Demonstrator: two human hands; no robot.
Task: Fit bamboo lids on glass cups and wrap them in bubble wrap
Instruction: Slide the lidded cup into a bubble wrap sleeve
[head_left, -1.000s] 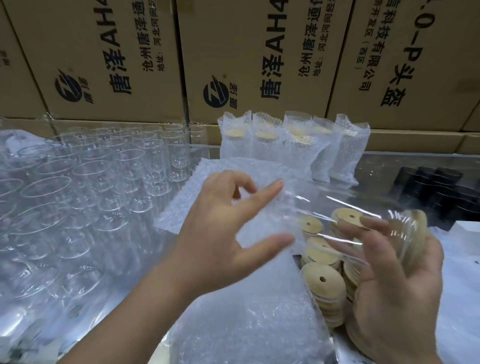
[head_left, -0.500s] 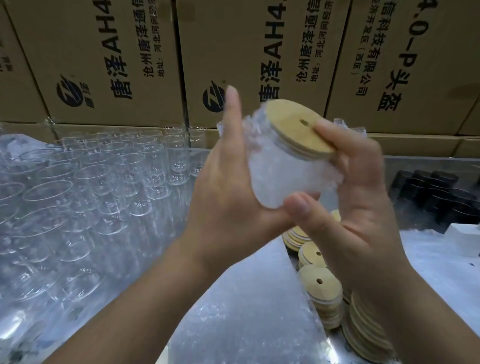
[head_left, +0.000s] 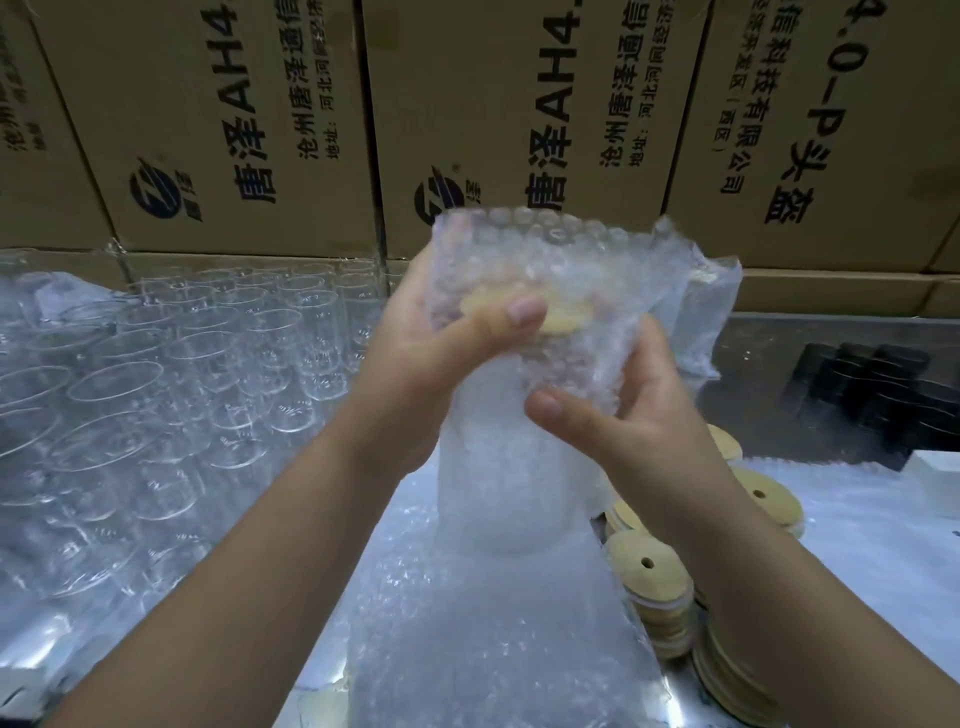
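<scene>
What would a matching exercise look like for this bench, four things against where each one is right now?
Things:
1 empty glass cups
2 loose bamboo lids
3 wrapped cup
4 cardboard boxes

Places:
A stacked along the back
B held between left hand and right hand
C standing in rows on the left
D piled at lower right

Pairs: 1-C, 2-D, 3-B, 4-A
</scene>
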